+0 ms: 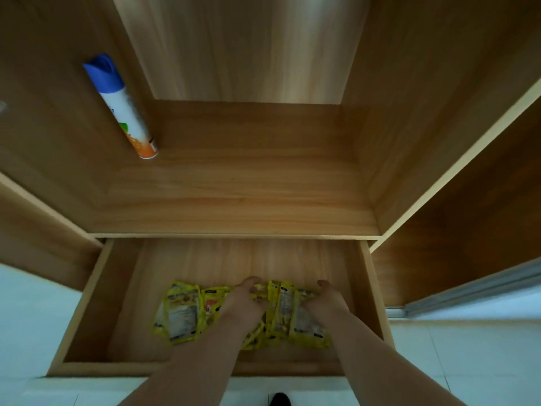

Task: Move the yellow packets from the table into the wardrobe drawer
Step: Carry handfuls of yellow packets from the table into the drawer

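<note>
The left hand lies palm-down on the yellow packets, fingers curled loosely over the middle of the row; whether its grip pinches a packet or only presses on it, I cannot tell. The right hand cups the right end of the row, thumb and fingers bent around the packets' edge, a loose grip touching them. The packets lie flat, side by side and overlapping, on the floor of the pulled-out wardrobe drawer, toward its front. Their printing is too blurred to read. Above the drawer, a shelf of the same wood carries a spray can with a blue cap at the left. Pale floor tiles flank the drawer.
</note>
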